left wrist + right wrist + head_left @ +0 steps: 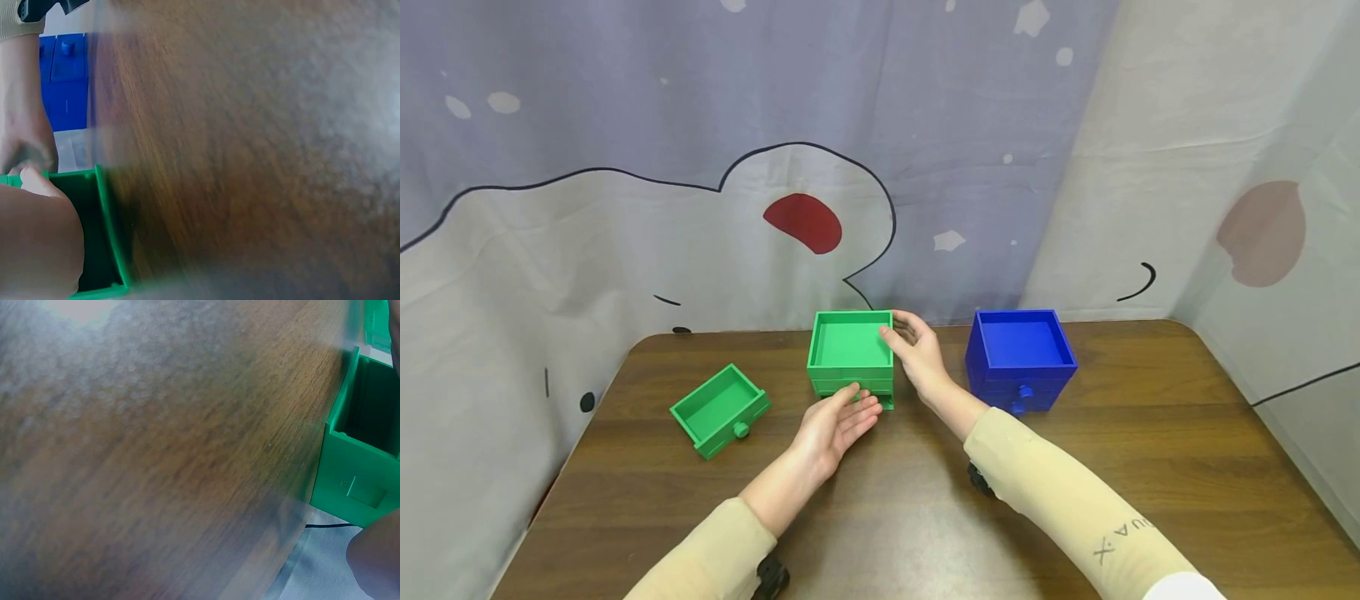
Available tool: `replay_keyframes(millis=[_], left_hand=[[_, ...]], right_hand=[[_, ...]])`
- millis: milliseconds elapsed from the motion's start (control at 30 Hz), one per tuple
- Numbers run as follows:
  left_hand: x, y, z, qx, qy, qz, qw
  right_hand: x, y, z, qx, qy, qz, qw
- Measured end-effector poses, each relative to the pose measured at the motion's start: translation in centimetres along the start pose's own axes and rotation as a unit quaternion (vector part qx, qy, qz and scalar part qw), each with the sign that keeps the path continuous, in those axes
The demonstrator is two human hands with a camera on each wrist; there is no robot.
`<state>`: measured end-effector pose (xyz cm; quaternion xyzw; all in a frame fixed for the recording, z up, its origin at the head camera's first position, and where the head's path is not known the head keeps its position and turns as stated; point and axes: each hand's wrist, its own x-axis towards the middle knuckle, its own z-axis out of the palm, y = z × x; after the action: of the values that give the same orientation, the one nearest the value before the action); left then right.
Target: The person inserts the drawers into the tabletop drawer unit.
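A small green drawer cabinet (850, 340) with a shallow tray top stands near the table's back edge. Its lower front is a hollow slot (374, 403), seen in the right wrist view. My right hand (920, 354) grips the cabinet's right side, thumb over the top rim and fingers down the outer wall. In front of the slot is my left hand (835, 425), fingers straight and palm turned toward the right, its thumb at the cabinet's front. A loose green drawer (721, 410) with a round knob lies to the left, turned at an angle.
A blue drawer cabinet (1021, 358) with two knobs on its front stands right of the green one, close to my right forearm. Behind the wooden table (1150, 450) hangs a patterned curtain (962, 150).
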<state>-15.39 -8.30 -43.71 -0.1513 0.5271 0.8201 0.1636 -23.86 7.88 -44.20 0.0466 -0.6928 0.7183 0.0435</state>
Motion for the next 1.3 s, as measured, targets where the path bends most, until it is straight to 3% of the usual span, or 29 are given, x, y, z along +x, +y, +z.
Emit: replay_keyframes(millis=[333,667,1300], left_hand=[[0.1,-0.1,-0.5,-0.006,-0.019,-0.013,0.9997],[-0.2,-0.1,-1.5,0.015,-0.061,-0.024,0.9977],[-1.8,-1.4,-4.1,0.054,-0.086,-0.055,0.9934]], right_hand=[[0.0,0.4,-0.1,-0.003,-0.001,0.003,1.0],[-0.1,0.2,0.1,-0.001,0.004,0.006,1.0],[0.1,0.3,0.2,0.003,0.009,-0.006,1.0]])
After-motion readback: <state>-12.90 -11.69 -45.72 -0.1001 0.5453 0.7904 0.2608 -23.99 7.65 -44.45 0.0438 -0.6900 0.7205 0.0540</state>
